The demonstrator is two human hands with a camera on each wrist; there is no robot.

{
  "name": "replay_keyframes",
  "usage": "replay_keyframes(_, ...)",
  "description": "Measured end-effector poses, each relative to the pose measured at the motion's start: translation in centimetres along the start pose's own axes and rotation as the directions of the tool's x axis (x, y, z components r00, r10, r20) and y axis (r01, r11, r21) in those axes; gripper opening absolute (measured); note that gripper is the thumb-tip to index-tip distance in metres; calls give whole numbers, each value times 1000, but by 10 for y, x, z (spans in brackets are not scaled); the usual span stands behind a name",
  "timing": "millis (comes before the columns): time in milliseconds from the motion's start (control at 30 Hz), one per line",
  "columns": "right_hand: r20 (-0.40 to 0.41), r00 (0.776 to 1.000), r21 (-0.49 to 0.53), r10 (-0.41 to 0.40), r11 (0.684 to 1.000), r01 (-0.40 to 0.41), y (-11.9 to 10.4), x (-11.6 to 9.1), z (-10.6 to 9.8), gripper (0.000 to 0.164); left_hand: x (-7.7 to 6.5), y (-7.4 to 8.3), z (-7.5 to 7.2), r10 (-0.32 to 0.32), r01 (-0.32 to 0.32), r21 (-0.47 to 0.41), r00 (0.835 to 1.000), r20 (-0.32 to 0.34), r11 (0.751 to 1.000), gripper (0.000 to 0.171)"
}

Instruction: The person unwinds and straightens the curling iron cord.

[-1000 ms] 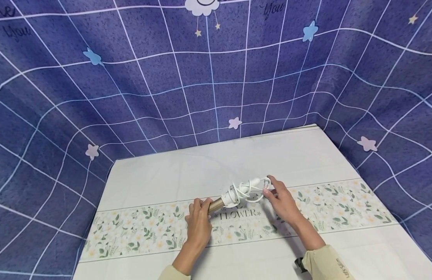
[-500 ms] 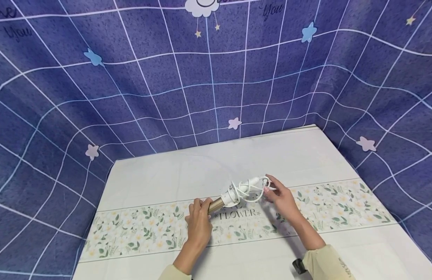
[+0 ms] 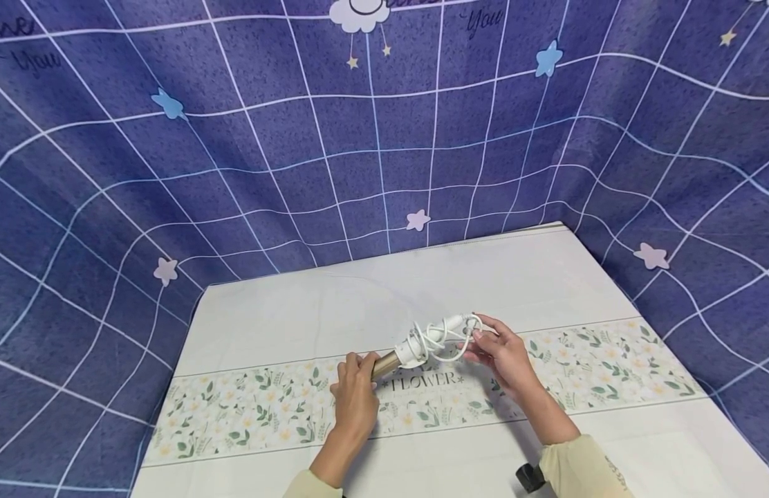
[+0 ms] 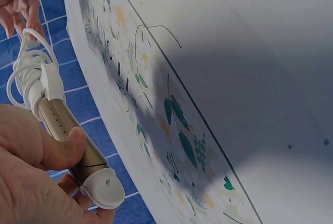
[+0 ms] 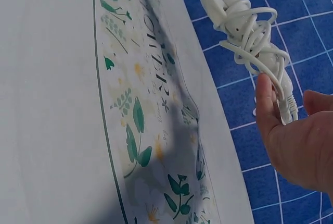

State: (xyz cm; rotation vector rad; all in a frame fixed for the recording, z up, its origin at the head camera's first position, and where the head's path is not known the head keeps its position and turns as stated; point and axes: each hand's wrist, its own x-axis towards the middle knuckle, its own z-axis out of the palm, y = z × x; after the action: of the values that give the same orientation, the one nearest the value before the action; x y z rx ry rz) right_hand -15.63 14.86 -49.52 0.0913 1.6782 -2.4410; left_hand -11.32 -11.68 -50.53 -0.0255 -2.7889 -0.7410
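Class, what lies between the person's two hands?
In the head view: a long tool wrapped in white cord, between left hand and right hand.

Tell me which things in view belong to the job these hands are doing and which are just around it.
Part of the job:
- gold-and-white appliance, gripped by the left hand
- white cord looped round it, with the right hand at its end

Just around it:
- floral-banded tablecloth
- blue curtain
- black object by the right sleeve

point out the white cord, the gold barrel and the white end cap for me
White cord (image 5: 252, 40), right wrist view, on its wound coils.
Gold barrel (image 4: 67, 117), left wrist view, on its dotted upper stretch.
White end cap (image 4: 102, 189), left wrist view, on its end face.
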Motion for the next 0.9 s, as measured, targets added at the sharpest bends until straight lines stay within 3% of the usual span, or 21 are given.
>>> replay_keyframes(200,18,1000,42,3,999,-3,0,0,-1,53,0,0,1,20,-20,-3,1000,-15,1000,49)
replay_keyframes(533,-42,999,24,-14,1000,15,2,1,1,54,0,2,2,27,-27,-12,999,-28,1000,50)
replay_keyframes(900,-16,1000,24,-19,1000,19,3,2,3,60,0,2,1,19,-19,-3,999,-35,1000,51)
